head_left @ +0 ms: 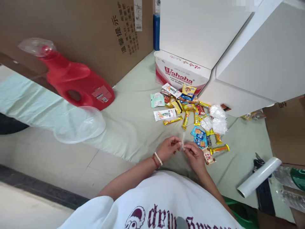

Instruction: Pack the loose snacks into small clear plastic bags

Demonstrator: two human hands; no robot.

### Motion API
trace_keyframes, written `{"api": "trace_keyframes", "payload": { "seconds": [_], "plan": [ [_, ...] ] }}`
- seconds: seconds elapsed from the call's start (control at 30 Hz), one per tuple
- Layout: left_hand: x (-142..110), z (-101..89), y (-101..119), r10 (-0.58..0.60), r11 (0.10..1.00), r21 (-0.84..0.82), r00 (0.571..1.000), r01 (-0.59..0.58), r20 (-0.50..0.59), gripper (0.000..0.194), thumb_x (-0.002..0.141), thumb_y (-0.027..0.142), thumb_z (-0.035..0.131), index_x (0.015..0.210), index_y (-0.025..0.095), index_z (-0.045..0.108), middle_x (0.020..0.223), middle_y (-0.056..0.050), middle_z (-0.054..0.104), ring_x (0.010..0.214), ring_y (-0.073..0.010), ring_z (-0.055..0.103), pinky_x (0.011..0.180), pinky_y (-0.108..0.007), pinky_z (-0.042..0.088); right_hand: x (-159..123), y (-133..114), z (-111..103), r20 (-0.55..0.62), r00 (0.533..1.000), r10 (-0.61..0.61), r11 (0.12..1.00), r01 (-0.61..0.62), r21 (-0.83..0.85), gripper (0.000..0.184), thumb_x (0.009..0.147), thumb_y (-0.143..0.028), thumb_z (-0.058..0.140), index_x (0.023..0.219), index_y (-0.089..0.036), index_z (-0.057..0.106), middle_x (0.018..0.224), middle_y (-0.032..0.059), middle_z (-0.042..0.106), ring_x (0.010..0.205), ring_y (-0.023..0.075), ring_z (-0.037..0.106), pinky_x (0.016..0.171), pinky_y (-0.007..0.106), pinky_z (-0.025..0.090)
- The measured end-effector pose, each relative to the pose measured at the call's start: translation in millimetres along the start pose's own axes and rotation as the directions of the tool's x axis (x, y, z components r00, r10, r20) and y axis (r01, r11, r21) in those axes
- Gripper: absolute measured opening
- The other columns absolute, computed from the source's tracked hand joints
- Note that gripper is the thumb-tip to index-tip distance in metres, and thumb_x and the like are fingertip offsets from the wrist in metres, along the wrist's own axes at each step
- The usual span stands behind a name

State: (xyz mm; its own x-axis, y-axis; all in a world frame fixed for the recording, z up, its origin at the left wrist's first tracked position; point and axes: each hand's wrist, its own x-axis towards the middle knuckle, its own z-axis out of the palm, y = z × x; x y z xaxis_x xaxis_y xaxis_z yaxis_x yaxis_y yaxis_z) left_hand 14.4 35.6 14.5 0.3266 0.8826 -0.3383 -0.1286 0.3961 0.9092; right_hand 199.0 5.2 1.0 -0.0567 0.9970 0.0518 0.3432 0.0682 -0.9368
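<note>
Two pinches, one flimsy see-through strip (183, 138)

So, take my hands as the middle of the clock. My left hand (169, 148) and right hand (195, 156) are fingertip to fingertip, each pinching the low end of that strip, which sticks up toward 12. It's too blurry to tell what it's off of, sorry. Past it, from 11 round to 1, sits a messy snack pile (186, 107) up against the Wahaha box (180, 73) at 12. One white stick packet (164, 114) lies at 11. Blue packets (199, 137) are between 2 and 3, with scrunchy white bundles (217, 119) further off at 2. A cream packet (209, 156) is just beside my right hand, past 3, near a yellow bar (219, 149) at 3. Big red jug (81, 79) leans way over at 10, and a white roll (259, 176) lies near 4.
</note>
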Motion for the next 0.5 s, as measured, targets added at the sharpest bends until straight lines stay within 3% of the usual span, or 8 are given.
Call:
{"api": "trace_keyframes", "payload": {
  "seconds": [0.2,0.37,0.43,0.5],
  "plan": [
    [-1,-1.7,-12,-0.014,0.997,-0.083,1.000,0.012,-0.017,0.042,0.078,0.058,0.071,0.081,0.017,0.060,0.066,0.001,0.060,0.062,-0.0117,0.054,0.057,-0.024,0.042,-5,13,-20,-0.133,0.980,0.146,0.979,-0.124,0.159,0.017,0.090,-0.041,0.069,0.095,-0.024,0.071,0.083,0.0013,0.066,0.073,0.0168,0.057,0.069,0.029,0.046],
    [-8,2.6,-14,0.025,0.997,-0.072,0.999,-0.027,-0.028,0.041,0.075,0.053,0.077,0.087,0.017,0.064,0.075,0.001,0.061,0.069,-0.0121,0.054,0.058,-0.023,0.042,0,-1,-10,0.102,0.995,-0.012,1.000,0.013,-0.009,0.014,0.089,-0.039,0.069,0.090,-0.026,0.075,0.091,0.0046,0.067,0.080,0.0191,0.058,0.075,0.031,0.046],
    [-6,2.1,-15,0.027,0.996,-0.083,0.995,-0.035,-0.093,0.040,0.071,0.050,0.081,0.082,0.016,0.064,0.069,0.003,0.057,0.062,-0.0091,0.048,0.057,-0.022,0.038,2,-5,-2,0.110,0.994,0.026,0.998,-0.032,0.050,0.016,0.089,-0.041,0.070,0.089,-0.025,0.074,0.087,0.0037,0.065,0.077,0.0180,0.056,0.072,0.030,0.045],
    [-5,-2.4,-16,-0.007,0.991,-0.136,0.991,-0.012,-0.136,0.040,0.070,0.049,0.083,0.080,0.016,0.064,0.064,0.005,0.054,0.057,-0.0075,0.043,0.055,-0.022,0.034,3,-4,2,0.070,0.986,0.150,0.962,-0.162,0.222,0.020,0.087,-0.044,0.072,0.086,-0.024,0.071,0.079,0.0010,0.062,0.071,0.0160,0.053,0.067,0.028,0.044]
  ]
}}
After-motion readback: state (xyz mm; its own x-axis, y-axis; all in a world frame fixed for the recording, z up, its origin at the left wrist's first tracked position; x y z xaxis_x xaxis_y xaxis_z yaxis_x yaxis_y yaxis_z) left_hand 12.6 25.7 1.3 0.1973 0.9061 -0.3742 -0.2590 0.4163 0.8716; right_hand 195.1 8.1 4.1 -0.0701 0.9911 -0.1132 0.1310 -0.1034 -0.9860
